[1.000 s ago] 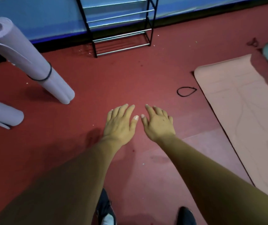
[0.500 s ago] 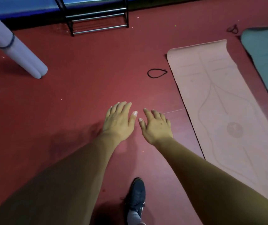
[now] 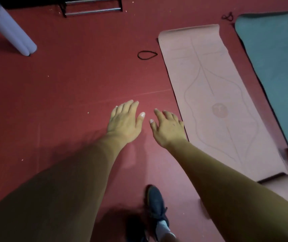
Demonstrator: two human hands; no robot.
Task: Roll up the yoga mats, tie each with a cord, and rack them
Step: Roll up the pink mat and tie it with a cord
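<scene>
Your arms reach forward, palms down. Left hand point(image 3: 125, 122) and right hand point(image 3: 168, 127) hold nothing, fingers point(image 3: 134, 107) straight and released. The pink mat point(image 3: 214, 95) lies unrolled on the floor just right of them, with the cord loop point(image 3: 147, 55) beside its far left edge.

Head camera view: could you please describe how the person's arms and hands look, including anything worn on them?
The left forearm and right forearm are bare as far up as the picture shows, with no sleeves. The left hand and right hand wear no gloves; no ring, watch or bracelet is visible. The fingernails look trimmed short.
</scene>
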